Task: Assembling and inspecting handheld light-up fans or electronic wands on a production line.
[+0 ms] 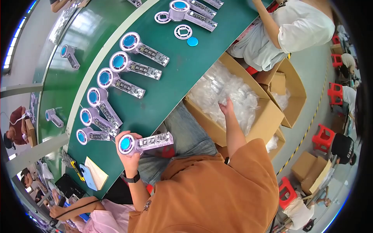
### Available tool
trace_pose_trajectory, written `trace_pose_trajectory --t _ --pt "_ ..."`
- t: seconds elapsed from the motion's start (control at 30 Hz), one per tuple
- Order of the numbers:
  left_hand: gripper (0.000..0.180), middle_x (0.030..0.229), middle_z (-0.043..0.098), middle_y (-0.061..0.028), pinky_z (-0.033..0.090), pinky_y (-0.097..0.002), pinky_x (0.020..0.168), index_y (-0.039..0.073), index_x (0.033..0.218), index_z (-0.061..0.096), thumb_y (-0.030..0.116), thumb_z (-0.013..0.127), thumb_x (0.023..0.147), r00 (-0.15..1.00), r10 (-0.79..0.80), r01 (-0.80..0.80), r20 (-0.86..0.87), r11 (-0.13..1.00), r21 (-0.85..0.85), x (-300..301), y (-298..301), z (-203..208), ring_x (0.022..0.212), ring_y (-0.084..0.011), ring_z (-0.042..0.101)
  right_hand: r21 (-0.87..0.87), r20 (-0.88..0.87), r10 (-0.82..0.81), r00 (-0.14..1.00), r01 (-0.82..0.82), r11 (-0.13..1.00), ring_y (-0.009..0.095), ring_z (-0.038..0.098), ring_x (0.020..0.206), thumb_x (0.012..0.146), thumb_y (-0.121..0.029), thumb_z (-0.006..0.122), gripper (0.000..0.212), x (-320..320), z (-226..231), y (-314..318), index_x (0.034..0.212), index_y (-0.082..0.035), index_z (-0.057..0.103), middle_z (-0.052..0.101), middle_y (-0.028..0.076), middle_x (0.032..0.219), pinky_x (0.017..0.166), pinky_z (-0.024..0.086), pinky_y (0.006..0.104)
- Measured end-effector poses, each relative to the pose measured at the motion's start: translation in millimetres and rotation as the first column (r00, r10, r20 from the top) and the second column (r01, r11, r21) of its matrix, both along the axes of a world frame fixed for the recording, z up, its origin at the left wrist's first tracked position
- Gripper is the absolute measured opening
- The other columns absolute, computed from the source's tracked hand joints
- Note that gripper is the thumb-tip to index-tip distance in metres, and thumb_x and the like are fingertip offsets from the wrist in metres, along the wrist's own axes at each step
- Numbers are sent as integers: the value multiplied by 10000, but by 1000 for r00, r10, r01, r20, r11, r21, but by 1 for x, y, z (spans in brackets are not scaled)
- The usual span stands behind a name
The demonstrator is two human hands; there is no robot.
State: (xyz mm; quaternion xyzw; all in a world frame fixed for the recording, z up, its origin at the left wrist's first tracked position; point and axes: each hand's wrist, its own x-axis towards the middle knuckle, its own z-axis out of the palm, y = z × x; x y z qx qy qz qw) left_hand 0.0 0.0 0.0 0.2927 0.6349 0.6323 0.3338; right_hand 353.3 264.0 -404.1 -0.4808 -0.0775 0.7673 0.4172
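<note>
My left hand (131,161) is closed around the round head of a lilac handheld device (155,142). The device has a blue disc in its ring-shaped head, and its handle shows a bare circuit board. It is held just off the near edge of the green table, with the handle pointing right. My right hand (227,108) is over a cardboard box of clear plastic bags (243,97). Its thumb and fingers stand apart among the bags, and some fingertips are hard to see. Several similar devices (136,70) lie in a row on the table.
Loose lilac rings (183,32) and a blue disc (192,41) lie farther along the green table (175,81). A blue phone (88,176) and a notepad (97,173) sit at the near left. Another cardboard box (297,105) stands beyond mine. Co-workers sit on both sides.
</note>
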Motion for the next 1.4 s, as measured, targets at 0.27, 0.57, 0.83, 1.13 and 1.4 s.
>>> trace_pose_trajectory --t 0.27,0.57,0.83,1.13,1.4 --pt "770 994 622 -161 481 -312 810 -8 1241 418 406 806 720 1000 -12 12 -24 1000 14 -2 -6 0 906 -203 607 -225 -43 107 993 -114 968 243 636 922 921 -485 584 445 -7 41 -8 1141 -101 635 673 57 1070 854 520 391" --pt "791 999 622 -164 483 -304 799 -13 1244 417 402 825 708 999 -44 44 5 998 48 -4 -4 -1 909 -201 608 -79 14 98 995 -97 992 212 614 933 985 -433 492 390 -2 11 -9 1159 -109 621 667 42 1044 852 506 366" --pt "803 1003 624 -166 487 -307 801 -11 1246 418 396 840 697 999 -37 35 35 999 40 -7 -10 -3 899 -204 610 -187 232 348 908 -310 932 215 590 1049 1026 -384 389 407 -17 33 -5 1245 -94 573 632 55 1194 920 469 411" --pt "820 1008 623 -169 502 -307 777 -12 1251 411 405 845 694 996 -61 58 64 997 50 -6 -8 -3 875 -199 616 -150 452 471 758 -455 878 162 622 931 970 -270 540 288 -5 37 7 1194 -108 622 666 18 1104 736 533 341" --pt "810 997 628 -172 497 -311 765 -8 1242 417 398 846 688 998 -44 41 54 998 56 -5 -5 -6 864 -205 615 -52 638 51 768 -23 998 212 586 1034 847 -331 724 571 50 17 21 1281 -35 501 489 160 1287 763 529 289"
